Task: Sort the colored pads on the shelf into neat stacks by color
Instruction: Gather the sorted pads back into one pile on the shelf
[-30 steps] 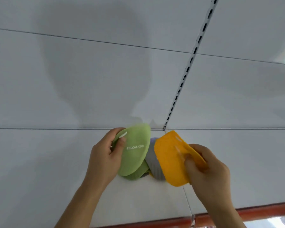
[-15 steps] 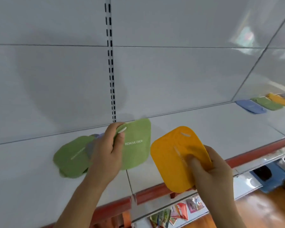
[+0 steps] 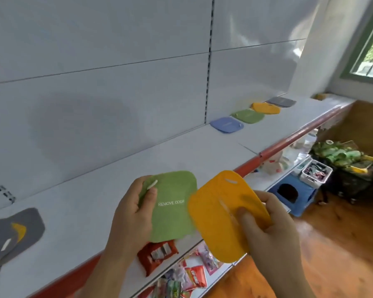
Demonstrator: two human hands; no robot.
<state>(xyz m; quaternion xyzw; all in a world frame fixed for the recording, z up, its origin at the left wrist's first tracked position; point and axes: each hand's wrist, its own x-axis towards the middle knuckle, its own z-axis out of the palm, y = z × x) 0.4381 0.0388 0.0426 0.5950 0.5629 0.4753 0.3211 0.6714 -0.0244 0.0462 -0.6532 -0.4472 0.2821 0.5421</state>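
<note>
My left hand [image 3: 132, 218] grips a green pad [image 3: 172, 207] printed "REMOVE ODOR", held up over the front of the white shelf [image 3: 95, 190]. My right hand [image 3: 267, 229] pinches an orange pad [image 3: 220, 216] beside it, the thumb pressed on its face. Far along the shelf to the right lie a blue pad [image 3: 227, 124], a green pad [image 3: 248, 116], an orange pad [image 3: 266, 108] and a grey pad [image 3: 282, 101] in a row. At the left edge grey pads [image 3: 15, 231] lie mixed with an orange one [image 3: 19, 230].
The shelf has a red front lip [image 3: 289, 139]. Snack packets [image 3: 157, 254] fill the lower shelf below my hands. A blue stool [image 3: 293, 193] and a white basket [image 3: 316, 174] stand on the wooden floor at the right.
My view has swung to the right along the shelf. Both hands carried their pads away from the mixed pile, which now lies at the far left. The sorted row came closer.
</note>
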